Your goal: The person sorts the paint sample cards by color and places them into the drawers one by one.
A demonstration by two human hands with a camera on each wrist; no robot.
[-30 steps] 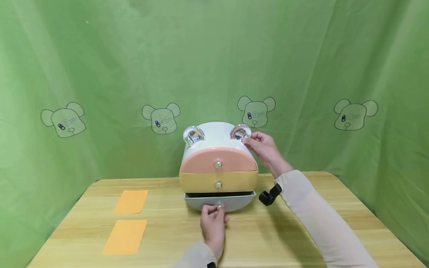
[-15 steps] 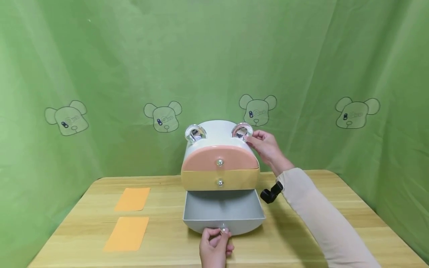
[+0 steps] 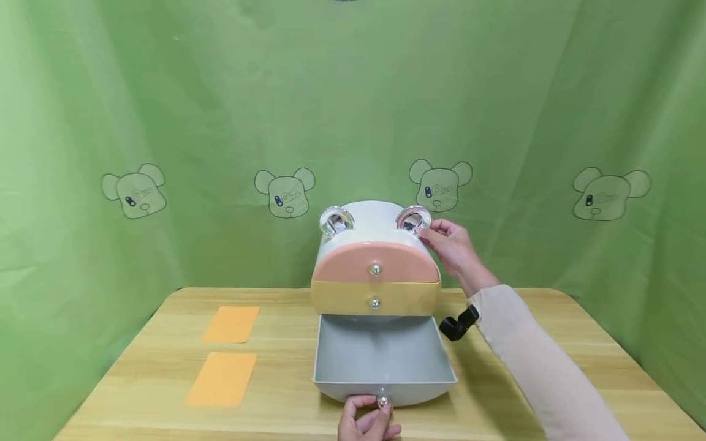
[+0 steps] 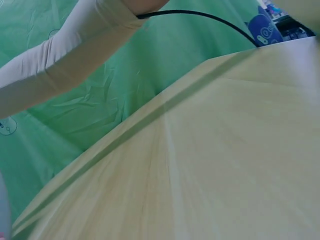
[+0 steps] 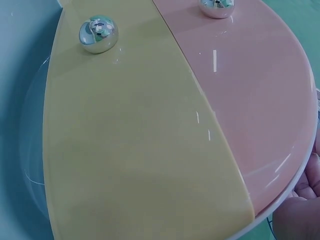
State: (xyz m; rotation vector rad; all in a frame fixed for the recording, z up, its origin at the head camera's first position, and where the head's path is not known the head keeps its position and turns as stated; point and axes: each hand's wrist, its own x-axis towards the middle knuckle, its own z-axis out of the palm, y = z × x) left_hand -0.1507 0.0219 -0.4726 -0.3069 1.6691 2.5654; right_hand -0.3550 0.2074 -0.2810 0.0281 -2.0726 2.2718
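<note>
A small white drawer box stands on the table, with two shiny ring-shaped ears on top. Its pink drawer and yellow drawer are closed, each with a silver knob. The grey bottom drawer is pulled far out, and its inside shows bare. My left hand pinches the silver knob on that drawer's front. At the box's upper right, my right hand holds the right ring ear between thumb and fingers. The right wrist view shows the yellow front up close, with part of that hand at the edge.
Two orange cards lie on the wooden table left of the box. A green curtain printed with bear heads hangs behind and at both sides. A black wrist camera sits below the right sleeve.
My left hand has drawn the grey drawer out toward me, from a narrow gap to far out. The right hand has stayed at the ear. The whole head view has shifted slightly.
</note>
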